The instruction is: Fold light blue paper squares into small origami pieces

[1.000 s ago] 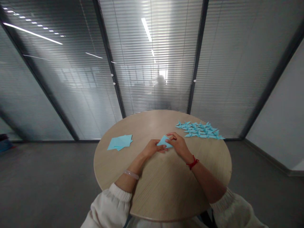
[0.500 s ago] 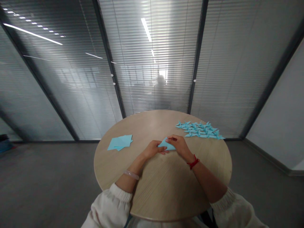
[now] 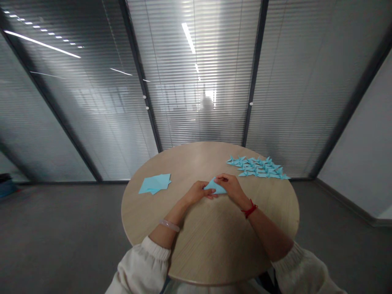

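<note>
A light blue sheet of origami paper (image 3: 215,187), folded to a triangle, is held between both hands over the middle of the round table. My left hand (image 3: 197,192) grips its left side, thumb on top and fingers underneath. My right hand (image 3: 231,186) pinches the paper at its upper right edge with thumb and forefinger. Part of the paper is covered by the fingers. Several blue paper cranes (image 3: 260,166) sit in rows at the far right of the table. To the left lie a few flat blue sheets (image 3: 156,183), overlapping.
The round wooden table (image 3: 214,245) has a curved edge close to my body. Behind it stands a glass partition with blinds (image 3: 202,122) and dark frames. A white wall (image 3: 364,143) is on the right, and a dark object (image 3: 6,184) rests on the floor at far left.
</note>
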`<action>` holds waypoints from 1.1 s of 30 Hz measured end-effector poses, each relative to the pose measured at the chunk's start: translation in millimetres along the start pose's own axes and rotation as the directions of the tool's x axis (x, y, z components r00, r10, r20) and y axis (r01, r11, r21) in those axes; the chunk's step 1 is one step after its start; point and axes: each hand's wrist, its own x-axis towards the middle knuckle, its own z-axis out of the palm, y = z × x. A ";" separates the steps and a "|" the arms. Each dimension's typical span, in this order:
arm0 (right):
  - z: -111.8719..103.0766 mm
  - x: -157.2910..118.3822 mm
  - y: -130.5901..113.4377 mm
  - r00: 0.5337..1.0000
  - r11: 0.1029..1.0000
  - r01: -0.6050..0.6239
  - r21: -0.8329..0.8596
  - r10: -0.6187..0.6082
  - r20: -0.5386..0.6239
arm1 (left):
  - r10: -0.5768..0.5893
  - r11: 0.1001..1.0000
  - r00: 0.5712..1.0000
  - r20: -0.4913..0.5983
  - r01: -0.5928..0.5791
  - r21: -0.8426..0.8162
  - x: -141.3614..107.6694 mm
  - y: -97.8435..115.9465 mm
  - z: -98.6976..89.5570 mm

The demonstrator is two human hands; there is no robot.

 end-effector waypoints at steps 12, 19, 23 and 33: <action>-1.1 -1.2 -2.1 1.000 0.999 0.018 -0.045 -0.017 0.022 | 0.001 1.000 1.000 0.013 -0.001 0.000 -0.3 -2.2 -0.8; -2.0 -2.5 -6.4 1.000 0.999 0.011 -0.043 -0.010 0.026 | 0.001 1.000 1.000 0.018 -0.001 0.004 -0.4 -0.6 0.0; -1.7 -2.3 -6.2 1.000 0.999 0.010 -0.046 -0.009 0.030 | -0.005 1.000 1.000 0.025 0.005 0.004 -1.1 -0.5 -0.2; 1.0 -2.6 -4.6 0.996 0.998 0.039 -0.043 -0.036 0.084 | -0.038 0.998 0.997 0.060 0.035 0.051 1.2 -3.3 -0.9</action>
